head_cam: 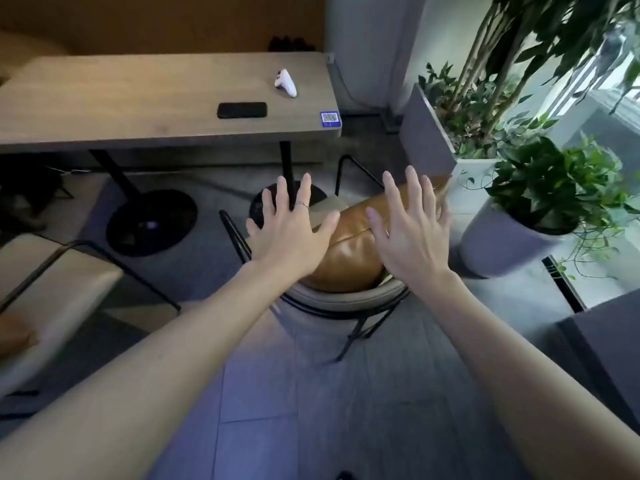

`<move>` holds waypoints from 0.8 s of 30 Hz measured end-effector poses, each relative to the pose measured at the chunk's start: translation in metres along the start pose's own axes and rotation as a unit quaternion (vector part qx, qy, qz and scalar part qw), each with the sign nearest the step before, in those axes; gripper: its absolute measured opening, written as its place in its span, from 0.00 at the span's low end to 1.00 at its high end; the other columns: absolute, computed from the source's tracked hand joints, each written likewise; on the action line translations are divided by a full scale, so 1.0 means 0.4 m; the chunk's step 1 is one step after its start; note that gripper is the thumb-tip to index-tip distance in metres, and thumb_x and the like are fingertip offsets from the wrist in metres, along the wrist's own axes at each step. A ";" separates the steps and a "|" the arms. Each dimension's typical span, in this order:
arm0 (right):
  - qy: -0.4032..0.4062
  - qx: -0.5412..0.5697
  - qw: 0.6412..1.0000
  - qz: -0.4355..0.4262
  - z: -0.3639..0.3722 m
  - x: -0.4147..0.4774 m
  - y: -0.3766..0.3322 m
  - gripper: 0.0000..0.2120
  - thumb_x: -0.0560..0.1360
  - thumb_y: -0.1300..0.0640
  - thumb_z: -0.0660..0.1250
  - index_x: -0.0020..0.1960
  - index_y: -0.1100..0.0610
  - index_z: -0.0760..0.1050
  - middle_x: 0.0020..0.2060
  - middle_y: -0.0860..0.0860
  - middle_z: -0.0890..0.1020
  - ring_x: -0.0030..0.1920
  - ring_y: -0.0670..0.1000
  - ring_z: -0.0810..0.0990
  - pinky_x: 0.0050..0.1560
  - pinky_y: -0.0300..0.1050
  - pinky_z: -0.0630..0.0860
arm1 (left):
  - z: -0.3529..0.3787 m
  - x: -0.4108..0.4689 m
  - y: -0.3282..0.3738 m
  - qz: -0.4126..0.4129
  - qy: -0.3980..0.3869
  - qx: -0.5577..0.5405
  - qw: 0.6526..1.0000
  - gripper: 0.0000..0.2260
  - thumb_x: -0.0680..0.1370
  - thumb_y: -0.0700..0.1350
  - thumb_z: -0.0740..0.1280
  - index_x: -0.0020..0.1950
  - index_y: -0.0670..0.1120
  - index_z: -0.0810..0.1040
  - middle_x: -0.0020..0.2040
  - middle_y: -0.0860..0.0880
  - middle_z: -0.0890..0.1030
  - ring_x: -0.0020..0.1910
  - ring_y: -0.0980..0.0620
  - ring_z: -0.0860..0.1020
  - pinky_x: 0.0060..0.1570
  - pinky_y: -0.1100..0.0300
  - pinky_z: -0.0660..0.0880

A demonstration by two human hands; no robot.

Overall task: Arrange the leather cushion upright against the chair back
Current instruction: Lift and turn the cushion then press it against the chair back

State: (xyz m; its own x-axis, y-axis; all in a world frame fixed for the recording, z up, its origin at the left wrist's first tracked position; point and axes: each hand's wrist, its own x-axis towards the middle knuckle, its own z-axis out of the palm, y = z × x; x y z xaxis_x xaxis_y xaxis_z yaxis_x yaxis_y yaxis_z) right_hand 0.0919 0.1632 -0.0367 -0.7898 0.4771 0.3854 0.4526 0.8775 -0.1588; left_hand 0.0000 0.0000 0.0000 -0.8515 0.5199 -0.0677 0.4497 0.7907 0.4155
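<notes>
A tan leather cushion (349,251) lies on the seat of a chair with a beige curved back (343,297) and thin black metal legs. The chair back faces me, at the near side. My left hand (292,230) hovers with fingers spread above the cushion's left end. Over the cushion's right end my right hand (412,226) is spread flat in the same way. Neither hand grips anything, and I cannot tell whether they touch the leather. Both hands hide parts of the cushion.
A wooden table (104,98) stands beyond the chair, with a black phone (242,110) and a white controller (286,83) on it. Potted plants (540,188) crowd the right side. Another beige chair (55,289) is at the left.
</notes>
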 end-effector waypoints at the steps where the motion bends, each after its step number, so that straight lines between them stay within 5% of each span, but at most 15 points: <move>1: -0.021 0.010 1.000 0.008 0.022 0.001 0.022 0.28 0.82 0.41 0.54 0.78 0.53 0.62 0.78 0.60 0.63 0.77 0.65 0.62 0.66 0.73 0.64 | 0.034 0.010 0.011 -0.020 -0.019 -0.002 1.000 0.34 0.81 0.67 0.51 0.83 0.57 0.43 0.84 0.47 0.42 0.82 0.43 0.43 0.75 0.35 0.51; 8: -0.105 0.020 0.994 0.008 0.228 -0.007 0.150 0.27 0.82 0.38 0.50 0.78 0.48 0.61 0.79 0.59 0.61 0.77 0.66 0.59 0.68 0.76 0.61 | 0.262 0.070 0.016 -0.086 -0.084 0.045 0.992 0.31 0.83 0.66 0.47 0.83 0.56 0.45 0.84 0.48 0.44 0.82 0.44 0.43 0.74 0.33 0.52; 15: -0.100 0.047 0.994 0.015 0.327 -0.034 0.172 0.27 0.83 0.38 0.48 0.80 0.45 0.57 0.81 0.56 0.58 0.80 0.62 0.53 0.73 0.72 0.53 | 0.357 0.078 -0.004 -0.103 -0.005 0.021 0.994 0.28 0.83 0.63 0.46 0.82 0.58 0.51 0.84 0.49 0.50 0.82 0.47 0.44 0.73 0.31 0.53; 19: -0.096 0.087 0.991 0.027 0.336 -0.037 0.177 0.26 0.83 0.38 0.49 0.80 0.44 0.58 0.81 0.54 0.58 0.81 0.60 0.52 0.75 0.68 0.51 | 0.367 0.073 -0.019 -0.097 0.102 -0.131 0.981 0.21 0.86 0.53 0.51 0.78 0.53 0.67 0.81 0.49 0.62 0.81 0.50 0.53 0.75 0.46 0.54; 22: -0.040 0.143 0.988 0.038 0.322 -0.036 0.189 0.22 0.83 0.43 0.55 0.73 0.50 0.70 0.73 0.56 0.69 0.75 0.60 0.63 0.70 0.65 0.64 | 0.361 0.055 -0.015 -0.140 0.192 -0.226 0.945 0.17 0.85 0.47 0.60 0.74 0.48 0.74 0.77 0.49 0.70 0.78 0.51 0.63 0.69 0.63 0.55; 24: 0.000 0.206 0.973 0.103 0.314 -0.032 0.204 0.16 0.82 0.48 0.59 0.63 0.56 0.75 0.63 0.57 0.75 0.65 0.61 0.71 0.63 0.61 0.70 | 0.360 0.045 -0.011 -0.224 0.215 -0.299 0.902 0.23 0.81 0.52 0.67 0.76 0.50 0.71 0.76 0.50 0.71 0.75 0.50 0.68 0.65 0.62 0.60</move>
State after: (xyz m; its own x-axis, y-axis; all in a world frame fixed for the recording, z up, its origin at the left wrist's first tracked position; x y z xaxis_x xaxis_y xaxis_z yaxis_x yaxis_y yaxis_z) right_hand 0.0871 0.2349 -0.1688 -0.7002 0.6447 0.3067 0.3966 0.7085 -0.5838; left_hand 0.0217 0.0524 -0.1334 -0.9955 -0.0836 -0.0457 -0.0820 0.5083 0.8573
